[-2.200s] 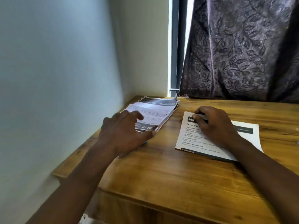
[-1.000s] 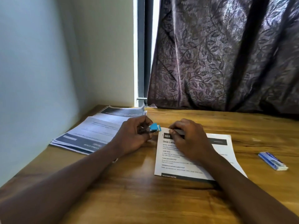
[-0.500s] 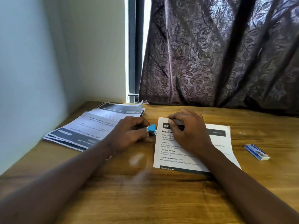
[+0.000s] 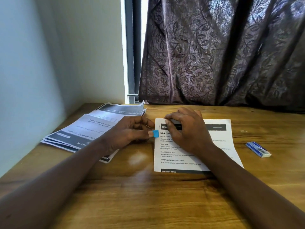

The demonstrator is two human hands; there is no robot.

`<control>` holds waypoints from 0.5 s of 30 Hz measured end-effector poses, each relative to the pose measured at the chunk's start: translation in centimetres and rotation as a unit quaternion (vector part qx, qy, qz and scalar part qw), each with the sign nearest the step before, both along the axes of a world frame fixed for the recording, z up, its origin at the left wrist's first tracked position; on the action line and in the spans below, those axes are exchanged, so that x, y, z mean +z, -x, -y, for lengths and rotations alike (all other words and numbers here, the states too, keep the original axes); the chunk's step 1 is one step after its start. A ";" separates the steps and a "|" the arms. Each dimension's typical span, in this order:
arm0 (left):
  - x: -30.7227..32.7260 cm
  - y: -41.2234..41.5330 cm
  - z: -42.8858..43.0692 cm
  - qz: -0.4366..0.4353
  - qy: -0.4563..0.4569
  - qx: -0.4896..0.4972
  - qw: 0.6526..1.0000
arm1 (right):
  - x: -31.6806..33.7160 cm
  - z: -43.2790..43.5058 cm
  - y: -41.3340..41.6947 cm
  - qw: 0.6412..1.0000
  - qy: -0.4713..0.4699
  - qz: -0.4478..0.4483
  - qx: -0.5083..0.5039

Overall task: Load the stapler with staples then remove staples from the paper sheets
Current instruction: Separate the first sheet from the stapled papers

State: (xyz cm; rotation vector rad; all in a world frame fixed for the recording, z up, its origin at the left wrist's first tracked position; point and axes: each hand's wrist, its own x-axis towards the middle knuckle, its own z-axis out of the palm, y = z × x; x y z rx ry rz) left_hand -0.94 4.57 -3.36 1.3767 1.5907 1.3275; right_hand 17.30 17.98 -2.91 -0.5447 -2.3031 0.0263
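A printed paper sheet (image 4: 216,146) lies flat on the wooden table (image 4: 148,199). My right hand (image 4: 188,129) presses down on its top left part, fingertips near the top edge. My left hand (image 4: 128,133) grips a small stapler, of which only the blue tip (image 4: 155,133) shows; that tip touches the sheet's left edge just below the top corner. The rest of the stapler is hidden in my fingers. A small blue and white staple box (image 4: 258,149) lies on the table to the right of the sheet.
A fanned stack of printed sheets (image 4: 89,129) lies at the left, under my left wrist, close to the pale wall (image 4: 33,63). A dark leaf-patterned curtain (image 4: 214,55) hangs behind the table's far edge.
My left hand left the stack with the blue-tipped stapler and brought it to the sheet's left edge. My right hand stayed on the sheet. The view swung right.
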 end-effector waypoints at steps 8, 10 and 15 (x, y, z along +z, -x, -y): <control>0.3 -0.1 0.1 0.008 0.010 -0.038 0.999 | 0.0 0.3 0.0 0.999 -0.033 -0.023 0.027; 0.4 0.0 0.2 -0.013 0.019 -0.032 0.999 | 0.0 0.3 0.0 0.999 -0.036 -0.023 0.030; 0.4 -0.1 0.3 -0.032 0.022 -0.029 0.999 | -0.2 0.3 0.0 0.997 -0.057 -0.033 0.045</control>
